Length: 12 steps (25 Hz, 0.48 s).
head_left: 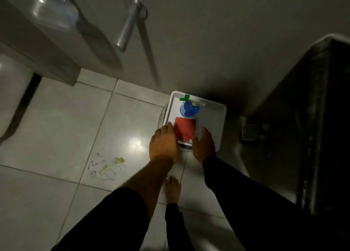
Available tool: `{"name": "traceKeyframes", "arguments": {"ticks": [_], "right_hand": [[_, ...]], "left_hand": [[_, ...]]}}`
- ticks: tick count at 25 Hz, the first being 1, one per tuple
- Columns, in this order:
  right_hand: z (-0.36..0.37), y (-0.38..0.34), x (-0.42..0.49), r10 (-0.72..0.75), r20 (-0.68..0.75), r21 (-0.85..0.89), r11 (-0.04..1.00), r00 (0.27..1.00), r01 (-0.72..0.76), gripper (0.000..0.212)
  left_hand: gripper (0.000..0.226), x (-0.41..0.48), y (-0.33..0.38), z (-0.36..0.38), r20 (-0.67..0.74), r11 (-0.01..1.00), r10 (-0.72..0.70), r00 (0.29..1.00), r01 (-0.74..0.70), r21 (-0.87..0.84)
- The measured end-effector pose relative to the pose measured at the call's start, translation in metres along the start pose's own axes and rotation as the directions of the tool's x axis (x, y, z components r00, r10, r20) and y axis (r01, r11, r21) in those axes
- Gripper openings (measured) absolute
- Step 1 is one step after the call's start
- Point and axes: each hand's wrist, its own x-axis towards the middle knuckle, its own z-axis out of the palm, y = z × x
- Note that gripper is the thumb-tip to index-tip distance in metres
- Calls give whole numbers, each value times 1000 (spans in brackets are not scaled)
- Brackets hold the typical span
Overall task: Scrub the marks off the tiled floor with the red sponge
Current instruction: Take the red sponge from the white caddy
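The red sponge lies flat in a white tray, just in front of a blue spray bottle with a white and green nozzle. The tray rests on a clear round container whose rim shows at its left. My left hand grips the tray's near left corner. My right hand holds the near edge just right of the sponge. Neither hand touches the sponge. Dark scribbled marks and yellowish smears sit on the pale tiled floor, left of my hands.
A closed door with a metal lever handle stands straight ahead. A white fixture is at the left edge. A floor drain and a dark raised ledge lie to the right. My bare foot stands below the tray.
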Motion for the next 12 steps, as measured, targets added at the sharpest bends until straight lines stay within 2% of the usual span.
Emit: {"name": "traceKeyframes", "arguments": {"ticks": [3, 4, 8, 10, 12], "right_hand": [[29, 10, 74, 56, -13, 38, 998, 998, -56, 42], [34, 11, 91, 106, 7, 39, 994, 994, -106, 43], [69, 30, 133, 182, 32, 50, 982, 983, -183, 79], [78, 37, 146, 183, 25, 90, 979, 983, -185, 86], [83, 41, 151, 182, 16, 157, 971, 983, -182, 80]], "left_hand": [[69, 62, 18, 42, 67, 1000, 21, 998, -20, -12], [69, 78, 22, 48, 96, 999, -26, 995, 30, -44], [73, 126, 26, 90, 183, 924, -315, 932, 344, -166], [73, 141, 22, 102, 211, 907, -345, 914, 383, -174], [75, 145, 20, 105, 240, 900, -340, 909, 389, -198]]}}
